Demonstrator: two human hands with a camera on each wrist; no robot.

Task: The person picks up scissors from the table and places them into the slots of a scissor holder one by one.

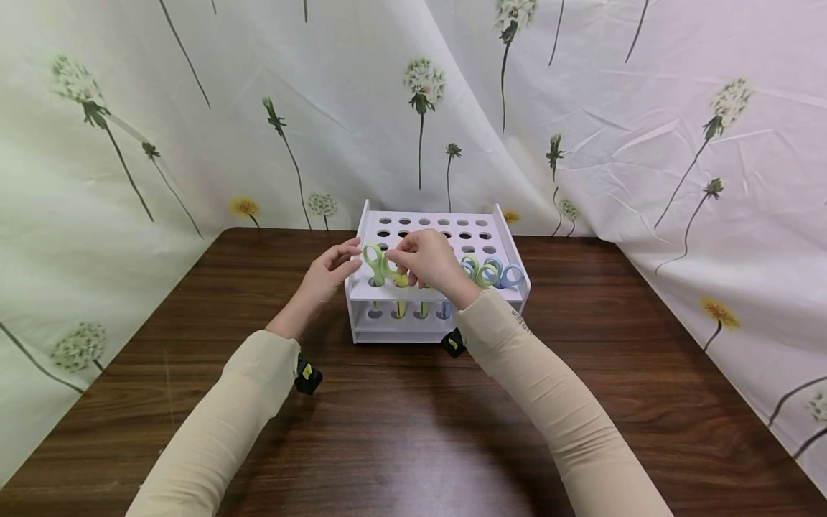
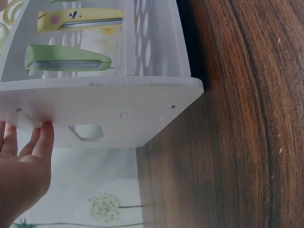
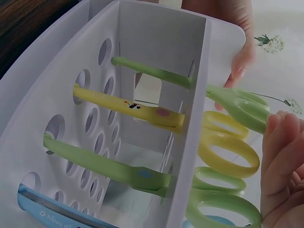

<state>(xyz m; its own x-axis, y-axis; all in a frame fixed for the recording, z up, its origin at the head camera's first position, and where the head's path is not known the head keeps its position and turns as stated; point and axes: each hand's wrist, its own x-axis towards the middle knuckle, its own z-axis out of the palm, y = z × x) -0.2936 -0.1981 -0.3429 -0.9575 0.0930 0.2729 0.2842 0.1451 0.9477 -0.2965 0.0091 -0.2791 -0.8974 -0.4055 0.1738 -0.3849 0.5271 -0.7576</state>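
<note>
A white rack (image 1: 438, 293) with round holes holds a front row of children's scissors, blades down. My right hand (image 1: 428, 257) is over the row's left part. Its thumb and fingertips pinch a handle loop of the leftmost green scissors (image 3: 247, 108), whose blades pass through the rack's holes. Beside these stand yellow scissors (image 3: 228, 151) and a second green pair (image 3: 223, 199). My left hand (image 1: 331, 269) touches the rack's left side panel (image 2: 95, 104) with relaxed fingers, as the left wrist view shows.
Blue scissors (image 1: 510, 276) and further green scissors (image 1: 470, 266) stand at the rack's right end. Several holes lie behind the front row. The rack stands on a dark wooden table (image 1: 388, 431), before a white flowered cloth (image 1: 362, 108).
</note>
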